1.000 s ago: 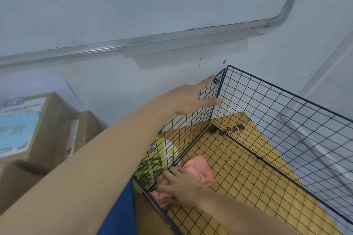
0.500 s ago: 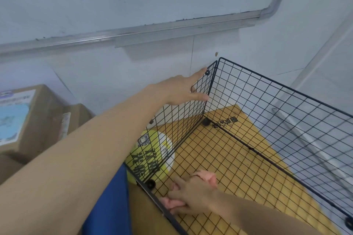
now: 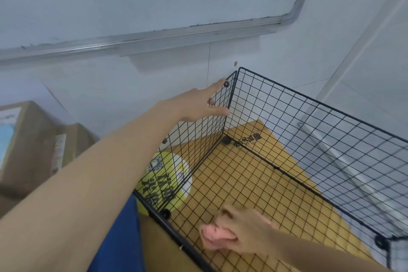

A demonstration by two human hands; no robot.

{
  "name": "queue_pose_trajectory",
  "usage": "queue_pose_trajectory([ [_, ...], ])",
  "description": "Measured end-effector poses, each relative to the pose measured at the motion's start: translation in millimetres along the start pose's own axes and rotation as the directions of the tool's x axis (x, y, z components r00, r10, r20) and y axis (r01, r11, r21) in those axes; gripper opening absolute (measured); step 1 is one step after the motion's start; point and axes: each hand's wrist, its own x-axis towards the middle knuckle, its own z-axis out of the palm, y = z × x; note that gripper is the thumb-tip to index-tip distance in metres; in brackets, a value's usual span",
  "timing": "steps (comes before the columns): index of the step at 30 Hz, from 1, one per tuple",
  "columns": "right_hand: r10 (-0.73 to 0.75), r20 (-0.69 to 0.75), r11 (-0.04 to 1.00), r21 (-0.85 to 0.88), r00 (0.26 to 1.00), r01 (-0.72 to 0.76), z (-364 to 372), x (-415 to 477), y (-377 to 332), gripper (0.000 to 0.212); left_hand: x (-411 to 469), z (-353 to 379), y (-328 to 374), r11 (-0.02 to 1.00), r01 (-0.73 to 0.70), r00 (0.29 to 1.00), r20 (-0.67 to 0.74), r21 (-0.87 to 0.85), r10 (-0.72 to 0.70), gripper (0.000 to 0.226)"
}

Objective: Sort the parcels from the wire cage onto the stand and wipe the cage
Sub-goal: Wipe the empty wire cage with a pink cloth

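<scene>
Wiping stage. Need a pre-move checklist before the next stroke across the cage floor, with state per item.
1. Cloth held: right hand grips the pink cloth. Ok.
2. Cloth touching the floor mesh: it is low at the near-left corner, but blurred. Cannot tell.
3. Cage steadied: left hand rests on the left panel of the wire cage, near its far top corner. Ok.
4. Stroke path free: no parcel on the visible floor; the cardboard parcels sit outside, to the left. Ok.
5. Near-right corner: out of frame. Cannot tell.
</scene>
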Motion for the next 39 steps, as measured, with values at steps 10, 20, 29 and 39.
queue_pose_trajectory([
  [10, 0.125, -0.070, 0.992, 0.016, 0.990, -0.124, -15, 121, 7, 0.038, 1, 1, -1, 1.000, -0.004, 1.000, -0.023, -0.021, 0.004, 0.088],
  [20, 0.042, 0.023, 0.999, 0.033, 0.999, -0.043, -1, 92, 5, 0.041, 1, 0, -3, 0.999, -0.011, 1.000, -0.016, -0.043, 0.010, 0.091],
  [29, -0.086, 0.011, 0.981, -0.172, 0.996, 0.086, 24, 2, 13, 0.036, -1, 1, -1, 1.000, -0.004, 1.000, -0.008, -0.030, 0.004, 0.094],
  [39, -0.023, -0.150, 0.989, -0.148, 0.988, 0.000, 15, -7, 16, 0.031, -4, 1, 3, 0.999, 0.002, 1.000, -0.012, -0.049, -0.002, 0.093],
])
